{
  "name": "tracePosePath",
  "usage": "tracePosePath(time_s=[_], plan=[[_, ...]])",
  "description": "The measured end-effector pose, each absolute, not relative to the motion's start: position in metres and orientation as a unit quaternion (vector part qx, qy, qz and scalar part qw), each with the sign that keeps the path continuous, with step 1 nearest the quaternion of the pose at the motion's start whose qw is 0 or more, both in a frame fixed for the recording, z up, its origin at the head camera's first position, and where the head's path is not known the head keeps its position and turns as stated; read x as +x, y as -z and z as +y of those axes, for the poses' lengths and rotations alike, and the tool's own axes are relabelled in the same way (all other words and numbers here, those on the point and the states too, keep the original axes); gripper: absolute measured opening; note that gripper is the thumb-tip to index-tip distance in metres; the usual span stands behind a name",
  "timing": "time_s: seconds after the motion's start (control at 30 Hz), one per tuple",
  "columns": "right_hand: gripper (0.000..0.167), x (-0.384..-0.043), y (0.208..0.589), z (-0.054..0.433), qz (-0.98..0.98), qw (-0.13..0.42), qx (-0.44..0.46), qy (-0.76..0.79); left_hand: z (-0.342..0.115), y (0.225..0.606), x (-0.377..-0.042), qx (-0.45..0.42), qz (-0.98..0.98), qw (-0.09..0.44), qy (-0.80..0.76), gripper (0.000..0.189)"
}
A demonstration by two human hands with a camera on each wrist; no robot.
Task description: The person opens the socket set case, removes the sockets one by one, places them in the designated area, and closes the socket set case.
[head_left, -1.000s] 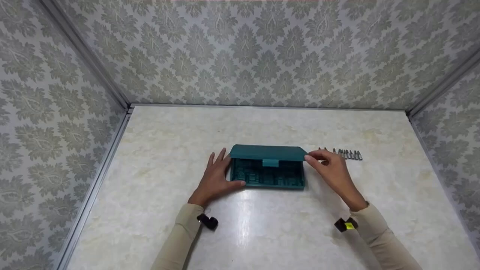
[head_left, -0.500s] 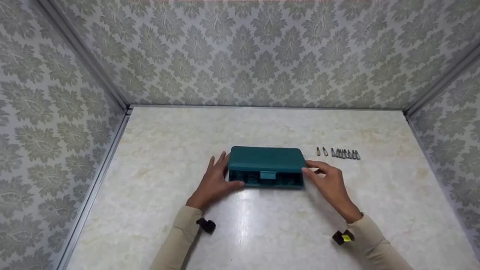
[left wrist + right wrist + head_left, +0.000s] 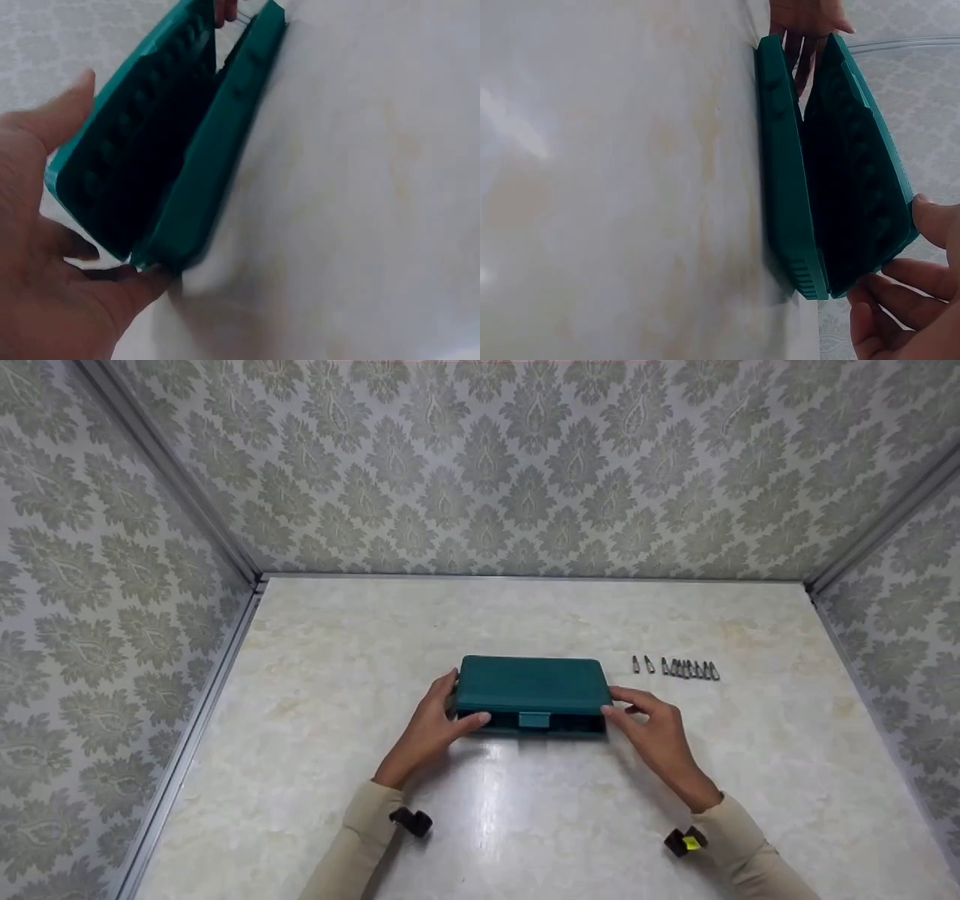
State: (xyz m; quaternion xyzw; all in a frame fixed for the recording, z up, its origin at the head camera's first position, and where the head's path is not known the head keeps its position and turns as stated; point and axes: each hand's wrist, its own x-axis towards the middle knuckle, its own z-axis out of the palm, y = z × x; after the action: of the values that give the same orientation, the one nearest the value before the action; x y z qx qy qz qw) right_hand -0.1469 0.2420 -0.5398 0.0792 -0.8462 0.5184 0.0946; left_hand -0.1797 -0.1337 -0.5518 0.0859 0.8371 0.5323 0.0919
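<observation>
A teal plastic case stands on the table in front of me, its lid (image 3: 532, 684) tilted down over the base (image 3: 784, 180) with a dark gap along the front. A lighter latch (image 3: 534, 720) hangs at the middle of the lid's front edge. My right hand (image 3: 660, 739) pinches the lid's right end, thumb at the front corner. At the left end is my left hand (image 3: 424, 735): its fingers touch the case near the hinge side, and its thumb (image 3: 67, 112) stretches along the lid's front. Moulded rows show inside the lid; the base's floor is hidden.
Right of the case, several small pointed metal pieces (image 3: 686, 669) lie in a row, with two (image 3: 643, 664) slightly apart on their left. The pale marbled table (image 3: 337, 637) ends at patterned walls (image 3: 487, 472) at the back and both sides.
The lid has swung down towards me, narrowing the gap, and my right hand has come down with it. My left thumb has risen from the base's front edge to the lid's level.
</observation>
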Motion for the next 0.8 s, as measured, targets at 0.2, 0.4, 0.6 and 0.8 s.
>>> tracePosePath(time_s=[0.2, 0.4, 0.6, 0.8], plan=[[0.036, -0.148, 0.547, 0.244, -0.848, 0.091, 0.089, -0.514, -0.132, 0.549, -0.181, 0.064, 0.813, 0.103, -0.569, 0.104], [0.042, -0.146, 0.555, 0.245, -0.855, 0.084, 0.093, -0.503, -0.133, 0.554, -0.18, 0.078, 0.81, 0.094, -0.574, 0.098], [0.046, -0.142, 0.561, 0.243, -0.867, 0.092, 0.097, -0.48, -0.13, 0.557, -0.178, 0.104, 0.828, 0.07, -0.547, 0.096], [0.045, -0.139, 0.566, 0.243, -0.865, 0.104, 0.107, -0.479, -0.128, 0.561, -0.176, 0.146, 0.849, 0.03, -0.508, 0.093]])
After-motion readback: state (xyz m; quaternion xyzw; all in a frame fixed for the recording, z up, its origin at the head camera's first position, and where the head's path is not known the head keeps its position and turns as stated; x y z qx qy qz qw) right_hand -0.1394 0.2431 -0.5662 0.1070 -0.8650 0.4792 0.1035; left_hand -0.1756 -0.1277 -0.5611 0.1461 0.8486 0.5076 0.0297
